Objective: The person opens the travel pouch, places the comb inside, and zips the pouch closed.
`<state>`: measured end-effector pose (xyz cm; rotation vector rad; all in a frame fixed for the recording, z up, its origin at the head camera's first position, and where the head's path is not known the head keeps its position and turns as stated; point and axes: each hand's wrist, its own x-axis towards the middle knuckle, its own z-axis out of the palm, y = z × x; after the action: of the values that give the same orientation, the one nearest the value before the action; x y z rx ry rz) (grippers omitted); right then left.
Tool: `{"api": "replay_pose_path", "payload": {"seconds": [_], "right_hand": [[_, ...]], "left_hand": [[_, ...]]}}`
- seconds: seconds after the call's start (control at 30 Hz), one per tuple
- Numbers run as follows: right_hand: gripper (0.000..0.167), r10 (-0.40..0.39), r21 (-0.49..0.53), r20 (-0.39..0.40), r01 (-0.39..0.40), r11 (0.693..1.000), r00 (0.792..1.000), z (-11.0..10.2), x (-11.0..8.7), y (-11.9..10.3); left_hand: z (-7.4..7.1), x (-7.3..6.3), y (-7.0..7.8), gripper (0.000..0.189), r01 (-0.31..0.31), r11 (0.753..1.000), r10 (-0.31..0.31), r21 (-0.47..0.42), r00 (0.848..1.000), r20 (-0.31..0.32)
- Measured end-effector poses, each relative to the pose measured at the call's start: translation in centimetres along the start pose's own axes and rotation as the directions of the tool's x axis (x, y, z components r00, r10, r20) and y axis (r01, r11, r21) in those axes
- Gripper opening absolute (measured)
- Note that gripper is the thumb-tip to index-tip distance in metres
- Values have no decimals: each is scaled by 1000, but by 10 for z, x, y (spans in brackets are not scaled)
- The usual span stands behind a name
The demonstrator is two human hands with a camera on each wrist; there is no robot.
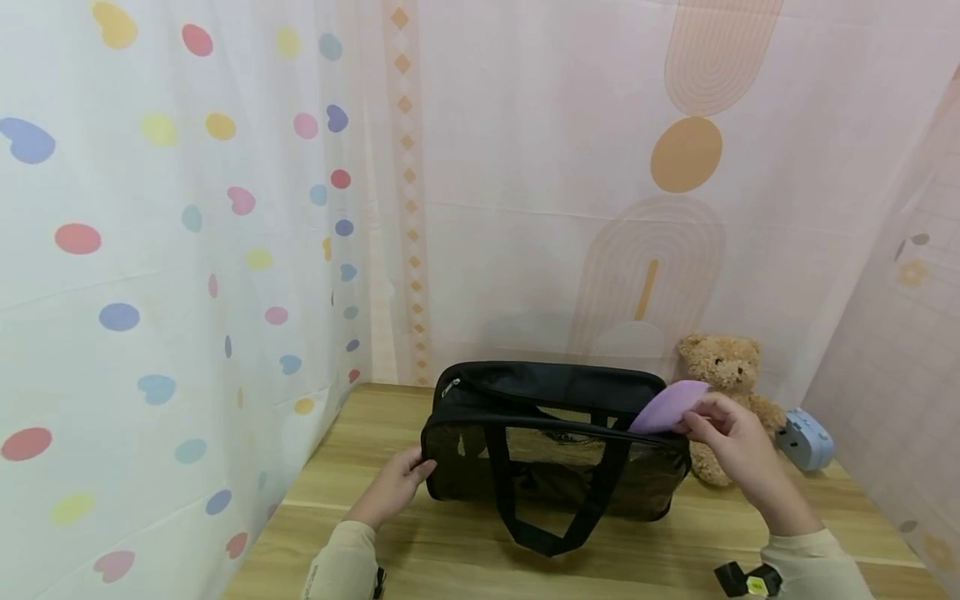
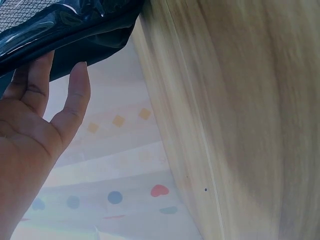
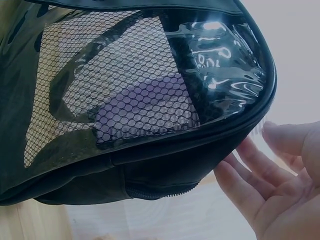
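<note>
A black bag (image 1: 457,454) with mesh and clear panels stands on the wooden table, its zipped top open and its front handle hanging down. At its left end my left hand (image 1: 396,483) holds the bag's edge, thumb in front and fingers partly hidden behind it in the left wrist view. My right hand (image 1: 738,442) pinches a light purple comb (image 1: 663,407) by its right end, over the opening's right corner. Through the mesh in the right wrist view, the purple comb (image 3: 142,100) shows a row of teeth.
Behind the bag's right end sits a brown teddy bear (image 1: 723,367), partly covered by my right hand. A light blue object (image 1: 810,440) stands right of it. Patterned curtains (image 1: 487,208) enclose the wooden table (image 1: 442,542).
</note>
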<state>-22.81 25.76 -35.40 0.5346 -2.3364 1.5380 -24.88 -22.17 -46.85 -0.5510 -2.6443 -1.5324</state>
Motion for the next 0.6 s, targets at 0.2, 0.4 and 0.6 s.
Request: {"api": "replay_pose_path", "payload": {"seconds": [0.2, 0.4, 0.6], "right_hand": [[23, 44, -25, 8, -44, 999, 999, 1, 0, -1], [23, 63, -89, 3, -63, 994, 998, 2, 3, -7], [24, 71, -278, 5, -67, 958, 997, 10, 13, -26]], "left_hand": [[1, 0, 0, 16, 8, 1000, -8, -7, 1000, -5], [3, 1, -1, 15, -6, 1000, 6, 2, 1000, -11], [3, 0, -2, 15, 25, 1000, -25, 1, 999, -24]]}}
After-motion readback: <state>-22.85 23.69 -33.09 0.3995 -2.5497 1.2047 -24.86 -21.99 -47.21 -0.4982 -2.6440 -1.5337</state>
